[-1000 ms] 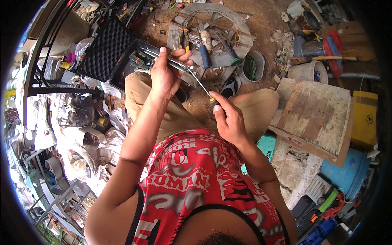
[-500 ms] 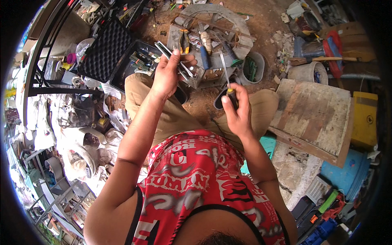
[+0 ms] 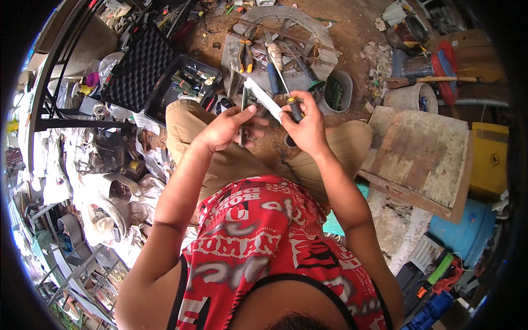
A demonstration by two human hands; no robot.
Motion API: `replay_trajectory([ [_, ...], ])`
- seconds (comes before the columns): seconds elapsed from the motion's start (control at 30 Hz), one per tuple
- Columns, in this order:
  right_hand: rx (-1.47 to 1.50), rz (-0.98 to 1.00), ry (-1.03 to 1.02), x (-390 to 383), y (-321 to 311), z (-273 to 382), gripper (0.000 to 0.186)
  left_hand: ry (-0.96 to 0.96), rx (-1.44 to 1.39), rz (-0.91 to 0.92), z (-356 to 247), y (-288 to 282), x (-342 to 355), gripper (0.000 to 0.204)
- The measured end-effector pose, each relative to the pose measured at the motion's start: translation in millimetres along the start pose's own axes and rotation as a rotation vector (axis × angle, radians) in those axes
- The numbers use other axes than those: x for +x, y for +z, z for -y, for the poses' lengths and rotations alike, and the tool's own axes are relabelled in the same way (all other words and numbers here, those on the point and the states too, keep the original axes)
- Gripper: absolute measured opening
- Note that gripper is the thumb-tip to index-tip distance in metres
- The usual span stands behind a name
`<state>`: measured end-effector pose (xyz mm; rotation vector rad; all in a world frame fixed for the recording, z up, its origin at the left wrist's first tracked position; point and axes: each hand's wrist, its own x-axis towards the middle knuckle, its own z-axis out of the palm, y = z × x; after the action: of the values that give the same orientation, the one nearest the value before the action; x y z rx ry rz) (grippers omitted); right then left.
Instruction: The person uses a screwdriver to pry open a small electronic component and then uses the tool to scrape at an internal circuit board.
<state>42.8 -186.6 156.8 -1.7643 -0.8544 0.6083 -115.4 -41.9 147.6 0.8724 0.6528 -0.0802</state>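
Both hands are raised over my lap. My right hand (image 3: 306,124) grips a screwdriver (image 3: 295,110) with a black and yellow handle, its shaft pointing up and away. Thumb and fingers of that hand also pinch the near end of a long white strip (image 3: 263,99), which slants off to the far left. Beside it, my left hand (image 3: 231,129) holds a thin, dark greenish flat piece (image 3: 243,102) on edge between thumb and fingers. Its fingers are partly spread and slightly blurred. The two pieces lie close together at their far ends; whether they touch I cannot tell.
At the far left lies an open black case (image 3: 154,104) holding green circuit boards. Pliers (image 3: 245,56) and a blue-handled tool (image 3: 274,77) rest on a grey metal base ahead. A grey tub (image 3: 345,91) holds green boards. A wooden board (image 3: 418,154) stands at right.
My right hand has moved left and now pinches the white strip along with the screwdriver. My left hand has come nearer to me, with the dark flat piece now apart from the white strip.
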Motion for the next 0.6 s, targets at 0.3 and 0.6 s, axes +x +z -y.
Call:
replay_trajectory([
  [0.3,-0.005,0.158,-0.059,17.9,-66.2,-20.4,0.037,-0.366,0.458,0.391,-24.3,-51.2,-28.3,0.055],
  [0.6,0.399,-0.118,0.338,34.6,-81.1,-51.6,0.041,-0.062,-0.294,0.257,13.4,-65.0,-24.9,0.067],
])
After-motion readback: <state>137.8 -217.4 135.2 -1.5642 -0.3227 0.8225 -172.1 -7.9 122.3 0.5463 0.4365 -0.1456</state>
